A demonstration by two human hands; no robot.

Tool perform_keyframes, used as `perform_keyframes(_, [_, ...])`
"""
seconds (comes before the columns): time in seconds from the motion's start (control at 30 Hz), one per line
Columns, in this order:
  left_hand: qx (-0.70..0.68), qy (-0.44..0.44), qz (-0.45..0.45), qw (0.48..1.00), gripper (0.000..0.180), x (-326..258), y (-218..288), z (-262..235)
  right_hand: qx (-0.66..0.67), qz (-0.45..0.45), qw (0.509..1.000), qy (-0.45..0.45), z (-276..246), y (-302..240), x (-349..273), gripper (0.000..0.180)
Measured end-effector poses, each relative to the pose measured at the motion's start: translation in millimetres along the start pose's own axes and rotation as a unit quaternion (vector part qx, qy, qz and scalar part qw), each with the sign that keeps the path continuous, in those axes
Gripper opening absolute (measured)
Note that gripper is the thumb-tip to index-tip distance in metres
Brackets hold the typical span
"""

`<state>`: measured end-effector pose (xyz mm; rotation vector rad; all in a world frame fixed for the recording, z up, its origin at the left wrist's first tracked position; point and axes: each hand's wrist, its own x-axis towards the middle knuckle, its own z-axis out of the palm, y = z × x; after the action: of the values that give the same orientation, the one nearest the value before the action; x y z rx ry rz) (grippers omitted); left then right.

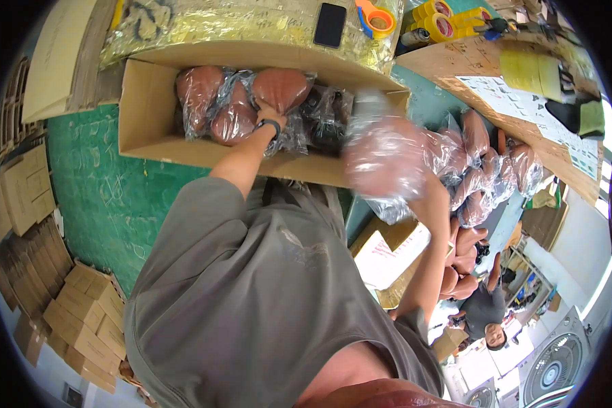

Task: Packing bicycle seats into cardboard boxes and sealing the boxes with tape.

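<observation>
An open cardboard box [139,136] holds several reddish-brown bicycle saddles in clear plastic bags. My left hand [272,117] reaches inside, its fingers closed against the lower edge of a bagged bicycle saddle [280,88]; that saddle partly hides them. Another bagged saddle [200,92] lies at the box's left, with one more [234,122] between the two. Dark pieces in clear bags [328,115] fill the right part. Over the box's right front corner, my right hand [431,192] holds up a bagged saddle [385,158]; motion smears it, and most of the fingers are hidden behind it.
Several bagged saddles [479,166] lie heaped to the right. Unbagged saddles [464,262] sit nearer, beside a carton [392,255]. Behind the box are a phone [330,24], an orange tape dispenser [377,20] and yellow tape rolls [442,26]. A co-worker [486,306] is at lower right.
</observation>
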<state>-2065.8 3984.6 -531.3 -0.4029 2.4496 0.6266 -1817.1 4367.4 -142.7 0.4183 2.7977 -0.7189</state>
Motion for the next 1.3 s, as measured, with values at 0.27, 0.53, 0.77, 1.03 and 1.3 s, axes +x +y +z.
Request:
perform_keyframes(0.27, [0.015, 0.01, -0.002, 1.0, 0.15, 2, 33, 51, -0.271, -0.433, 0.829, -0.228, 293, -18, 315, 0.012])
perform_keyframes(0.53, [0.1, 0.011, 0.077, 0.992, 0.139, 51, -10, 61, -0.141, -0.221, 0.965, 0.006, 310, -54, 254, 0.037])
perform_keyframes(0.77, [0.048, 0.107, 0.259, 0.959, 0.096, -27, 66, 30, 0.093, 0.343, 0.896, 0.268, 128, 123, 45, 0.046])
perform_keyframes(1.03, [0.174, -0.057, 0.137, 0.974, 0.116, -34, 123, 122, 0.036, 0.529, 0.841, 0.104, 221, 195, 47, 0.127])
perform_keyframes(1.3, [0.153, -0.028, 0.049, 0.987, 0.084, -25, 117, 101, 0.596, 0.358, 0.587, 0.415, 202, 250, 27, 0.097])
